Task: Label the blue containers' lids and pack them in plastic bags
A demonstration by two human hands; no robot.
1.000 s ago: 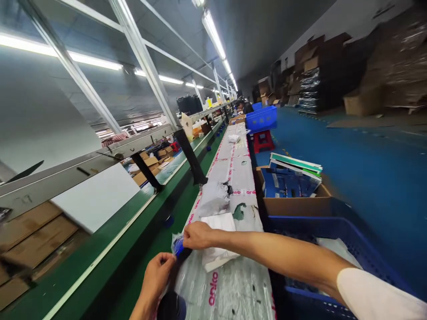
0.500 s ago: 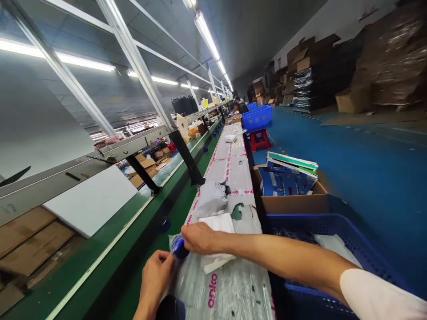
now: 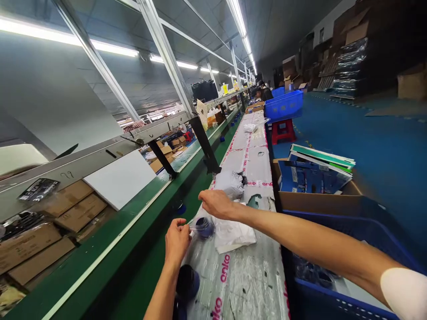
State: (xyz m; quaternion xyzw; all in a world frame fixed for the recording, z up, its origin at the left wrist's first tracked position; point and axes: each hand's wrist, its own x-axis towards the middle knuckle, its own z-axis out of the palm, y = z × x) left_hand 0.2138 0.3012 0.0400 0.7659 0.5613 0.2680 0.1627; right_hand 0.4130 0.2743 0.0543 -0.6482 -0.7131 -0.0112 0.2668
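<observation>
Left thumb and fingers pinch clear plastic film [image 3: 193,227], so the left hand [image 3: 178,242] is closed on it; the right hand [image 3: 217,204] is narrow, fingertips together, but whether it grips film too I cannot tell. Nearest, a dark cup [image 3: 188,282] stands at the left edge of the wrapped bench [image 3: 253,280], beside a green conveyor belt [image 3: 133,266]. Just beyond, between the hands, a blue cup [image 3: 205,228] shows through the film, next to a white cloth [image 3: 235,235]. Farther off, a blue crate [image 3: 283,106] tops a red stool [image 3: 283,131].
</observation>
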